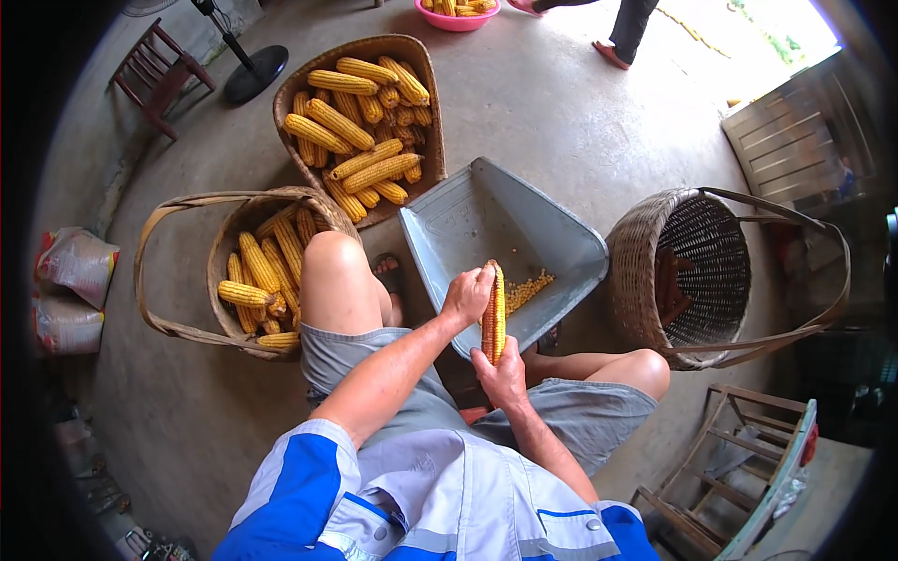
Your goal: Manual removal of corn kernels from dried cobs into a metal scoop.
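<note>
I see the left hand (468,297) curled around the upper end of a corn cob (496,313) and the right hand (503,374) closed on its lower end, above the near edge of a grey-blue bin (449,220). Loose kernels (529,292) lie inside. Beyond, I make out a corn-filled basket (227,241) leftward and a tall basket (632,271) rightward.

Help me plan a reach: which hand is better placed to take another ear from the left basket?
Probably the left hand: it is nearer that basket, while the right hand holds the ear lower down. The left knee lies between, though.
</note>
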`<state>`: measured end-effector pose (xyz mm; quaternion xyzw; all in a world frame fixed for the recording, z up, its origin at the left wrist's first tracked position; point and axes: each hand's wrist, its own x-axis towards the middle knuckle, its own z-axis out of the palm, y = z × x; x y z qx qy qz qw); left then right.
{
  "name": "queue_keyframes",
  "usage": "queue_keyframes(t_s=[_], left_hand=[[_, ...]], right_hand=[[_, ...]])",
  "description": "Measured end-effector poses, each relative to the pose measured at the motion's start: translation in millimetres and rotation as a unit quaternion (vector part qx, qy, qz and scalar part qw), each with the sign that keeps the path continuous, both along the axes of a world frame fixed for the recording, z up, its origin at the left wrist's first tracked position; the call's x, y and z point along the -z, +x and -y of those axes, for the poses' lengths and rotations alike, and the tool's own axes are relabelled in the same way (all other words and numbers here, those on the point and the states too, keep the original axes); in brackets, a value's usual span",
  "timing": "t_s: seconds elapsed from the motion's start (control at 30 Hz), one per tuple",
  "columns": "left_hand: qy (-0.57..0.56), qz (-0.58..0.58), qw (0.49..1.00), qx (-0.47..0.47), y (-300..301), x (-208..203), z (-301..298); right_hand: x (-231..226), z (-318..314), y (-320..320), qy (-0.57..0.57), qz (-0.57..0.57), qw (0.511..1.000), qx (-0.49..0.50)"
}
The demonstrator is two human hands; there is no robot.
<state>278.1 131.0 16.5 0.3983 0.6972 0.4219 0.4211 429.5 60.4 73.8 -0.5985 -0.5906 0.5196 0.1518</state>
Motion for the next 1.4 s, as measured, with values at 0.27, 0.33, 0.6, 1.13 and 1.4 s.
queue_keyframes(t_s=[0.27,0.33,0.6,1.13,1.4], left_hand=[[0.025,0.011,0.999,0.032,-0.3,11.4,5.0],[-0.001,0.071,0.997,0.015,5.9,6.3,6.2],[-0.101,0.046,0.992,0.061,13.7,-30.1,12.6],[-0.054,-0.028,0.998,0.031,17.8,-14.3,22.7],[-0.078,-0.037,0.996,0.017,20.1,-29.5,22.3]], right_hand=[[-0.1,-3.9,0.9,-0.025,-0.014,0.999,0.024],[-0.5,-7.6,0.0,-0.039,-0.014,0.999,0.031],[5.3,-12.5,-5.0,0.002,0.005,1.0,0.024],[-1.2,-14.0,-7.0,0.029,0.027,0.999,-0.02],[-3.3,-14.2,-8.6,0.081,0.094,0.992,-0.036]])
